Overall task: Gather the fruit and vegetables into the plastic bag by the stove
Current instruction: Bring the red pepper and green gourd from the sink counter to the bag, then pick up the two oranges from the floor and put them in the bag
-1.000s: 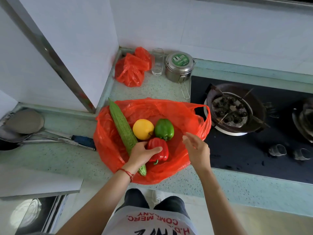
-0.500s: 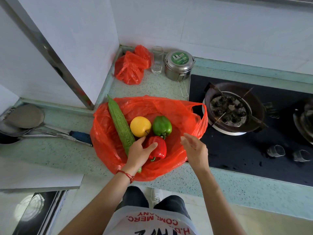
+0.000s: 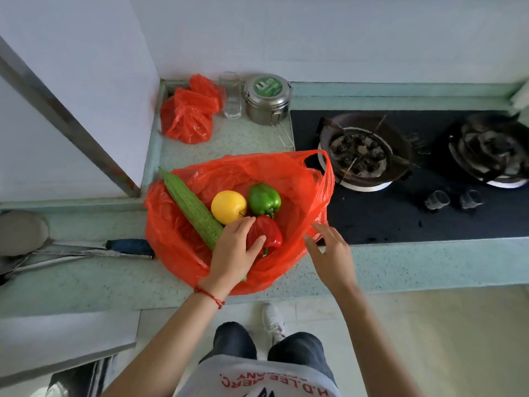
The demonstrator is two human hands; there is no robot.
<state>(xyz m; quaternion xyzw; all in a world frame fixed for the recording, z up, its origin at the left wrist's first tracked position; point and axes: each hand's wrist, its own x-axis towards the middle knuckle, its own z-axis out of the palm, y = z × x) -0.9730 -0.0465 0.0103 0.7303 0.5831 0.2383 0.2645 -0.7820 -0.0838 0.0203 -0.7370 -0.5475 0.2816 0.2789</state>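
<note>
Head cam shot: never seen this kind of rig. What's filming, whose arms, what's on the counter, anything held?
There is no machine here. A person wears a wide-angle camera on the head, looking down at their own bare arms.

On the green counter, beside a black gas stove, lies an open red plastic bag. On it sit a long bitter gourd, a yellow fruit, a green pepper and a red pepper.

The left hand has its fingers around the red pepper. The right hand is open and empty, close to the bag's edge.

Further back: a second red bag, a glass, a steel tin.
</note>
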